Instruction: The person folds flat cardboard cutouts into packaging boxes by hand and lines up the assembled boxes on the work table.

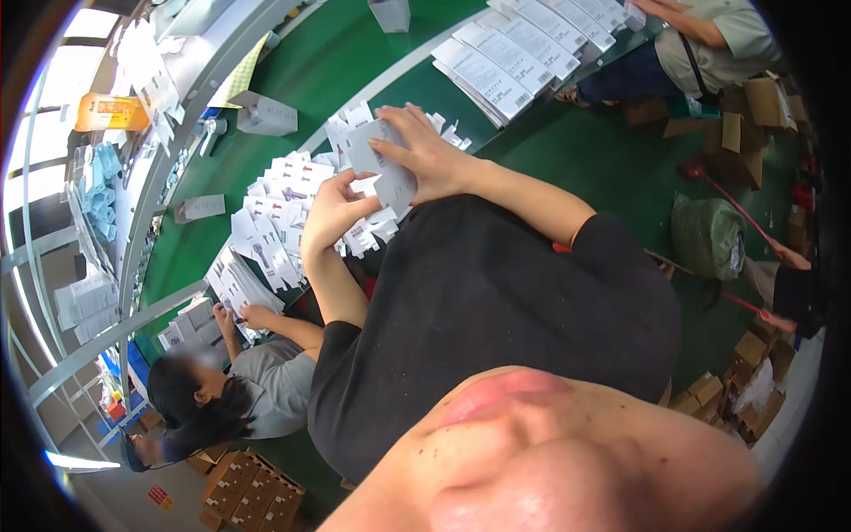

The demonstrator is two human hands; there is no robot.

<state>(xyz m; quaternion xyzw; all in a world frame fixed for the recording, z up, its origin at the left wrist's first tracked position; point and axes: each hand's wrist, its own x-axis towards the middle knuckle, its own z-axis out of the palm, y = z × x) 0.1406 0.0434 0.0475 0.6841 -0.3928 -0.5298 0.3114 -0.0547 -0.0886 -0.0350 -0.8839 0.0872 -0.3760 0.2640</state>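
My right hand (436, 158) grips a flat white printed carton (377, 152) from its right side, held above the green table (337, 62). My left hand (330, 211) is lower and to the left, fingers curled on the lower edge of the same carton, right over a heap of similar white carton blanks (279, 208). Both forearms reach out from my black shirt (496, 301), which hides the near table edge.
Fanned rows of white cartons (514, 53) lie at the far right of the table. A co-worker in grey (266, 381) sits at the left, a hand on another stack (232, 288). Another person (709, 44) sits at the top right. Brown boxes (736, 372) and a green sack (705, 235) stand on the floor.
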